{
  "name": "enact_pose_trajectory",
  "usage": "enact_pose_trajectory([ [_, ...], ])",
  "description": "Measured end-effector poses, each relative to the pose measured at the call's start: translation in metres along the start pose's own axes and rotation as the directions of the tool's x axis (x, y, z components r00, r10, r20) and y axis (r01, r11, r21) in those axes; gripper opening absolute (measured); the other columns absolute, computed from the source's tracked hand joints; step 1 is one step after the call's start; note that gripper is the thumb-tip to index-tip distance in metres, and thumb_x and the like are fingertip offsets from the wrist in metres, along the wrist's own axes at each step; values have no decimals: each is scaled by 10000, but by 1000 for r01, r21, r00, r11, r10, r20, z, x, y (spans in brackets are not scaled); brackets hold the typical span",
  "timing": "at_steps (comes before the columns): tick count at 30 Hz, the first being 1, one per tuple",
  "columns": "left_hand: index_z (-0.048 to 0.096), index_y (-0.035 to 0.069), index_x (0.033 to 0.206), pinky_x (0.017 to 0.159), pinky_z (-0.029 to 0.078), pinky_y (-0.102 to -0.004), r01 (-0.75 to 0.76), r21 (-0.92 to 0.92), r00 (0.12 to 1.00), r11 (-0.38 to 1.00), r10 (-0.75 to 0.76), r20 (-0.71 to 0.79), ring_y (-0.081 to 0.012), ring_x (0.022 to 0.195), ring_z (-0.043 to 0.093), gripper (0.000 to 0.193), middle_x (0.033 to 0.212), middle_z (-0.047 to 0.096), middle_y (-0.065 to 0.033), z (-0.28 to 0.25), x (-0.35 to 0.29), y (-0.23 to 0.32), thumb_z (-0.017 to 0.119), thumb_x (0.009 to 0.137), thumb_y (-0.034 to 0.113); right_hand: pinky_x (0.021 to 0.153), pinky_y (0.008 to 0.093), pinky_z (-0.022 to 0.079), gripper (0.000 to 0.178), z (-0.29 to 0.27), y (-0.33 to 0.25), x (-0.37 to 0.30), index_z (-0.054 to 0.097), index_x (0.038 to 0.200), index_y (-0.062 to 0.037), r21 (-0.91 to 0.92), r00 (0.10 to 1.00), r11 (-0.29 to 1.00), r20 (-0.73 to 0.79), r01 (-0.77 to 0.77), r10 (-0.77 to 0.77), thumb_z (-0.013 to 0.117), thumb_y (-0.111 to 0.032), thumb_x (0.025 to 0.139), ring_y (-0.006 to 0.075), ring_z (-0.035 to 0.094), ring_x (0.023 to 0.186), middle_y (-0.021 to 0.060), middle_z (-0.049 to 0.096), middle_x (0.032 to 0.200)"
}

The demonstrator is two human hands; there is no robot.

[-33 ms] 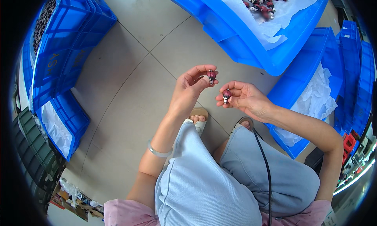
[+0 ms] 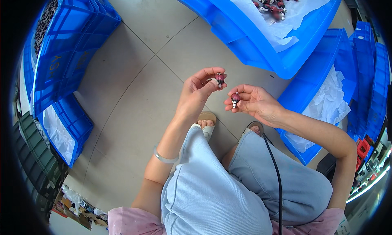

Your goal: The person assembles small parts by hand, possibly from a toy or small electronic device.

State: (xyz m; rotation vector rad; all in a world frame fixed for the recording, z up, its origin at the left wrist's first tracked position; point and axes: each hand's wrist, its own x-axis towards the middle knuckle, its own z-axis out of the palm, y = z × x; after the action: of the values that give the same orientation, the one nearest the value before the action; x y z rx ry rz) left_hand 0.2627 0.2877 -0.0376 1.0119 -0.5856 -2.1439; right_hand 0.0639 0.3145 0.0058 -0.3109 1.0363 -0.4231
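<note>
Between the thumb and fingers of my left hand (image 2: 200, 88) is a small dark-red figurine (image 2: 220, 78) with black and whitish parts. My right hand (image 2: 257, 103) pinches a similar small dark-red figurine (image 2: 235, 98), its pale end pointing down. Both are held up in front of me, close together but apart. Fine detail on the two pieces is too small to make out. More red, black and white pieces (image 2: 278, 5) lie on white paper (image 2: 286, 35) in the large blue crate (image 2: 249, 43) at the upper right.
A blue crate (image 2: 302, 151) with crumpled white paper stands at my right. Stacked blue crates (image 2: 61, 67) rise at the left, the top one filled with small dark pieces (image 2: 45, 25). A black cable (image 2: 277, 174) runs over my leg. Tiled floor (image 2: 130, 96) lies between the crates.
</note>
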Motion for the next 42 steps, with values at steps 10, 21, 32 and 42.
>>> enact_pose_trajectory([
  [10,550,-21,1170,891,450,-312,10,3,1000,1000,-11,13,-181,960,577,286,1109,591,-125,1,1,-2,544,891,42,894,307,483,265,-1,1,-1,483,1175,-5,2,1000,1000,24,-10,10,529,-31,915,214,593,1037,149,588,1113],
  [21,542,-26,1177,910,449,-323,8,3,999,1000,-8,44,-185,981,574,292,1114,587,-130,2,-1,-2,537,895,46,889,289,494,260,3,1,-2,479,1184,21,27,999,998,-3,-49,49,500,-42,933,191,610,1005,164,607,1099],
  [32,553,-21,1164,898,458,-320,20,0,999,1000,-20,34,-189,971,574,275,1107,583,-135,0,0,-9,540,896,40,895,289,494,261,0,6,1,475,1170,21,39,998,998,-7,-55,55,523,-64,928,192,612,1002,170,611,1088],
  [42,551,-26,1164,895,462,-320,25,4,999,1000,-26,37,-190,962,580,276,1099,590,-134,2,0,-2,541,897,43,893,291,497,267,1,3,1,469,1166,28,48,999,998,-4,-43,44,532,-70,925,199,614,996,181,608,1088],
])
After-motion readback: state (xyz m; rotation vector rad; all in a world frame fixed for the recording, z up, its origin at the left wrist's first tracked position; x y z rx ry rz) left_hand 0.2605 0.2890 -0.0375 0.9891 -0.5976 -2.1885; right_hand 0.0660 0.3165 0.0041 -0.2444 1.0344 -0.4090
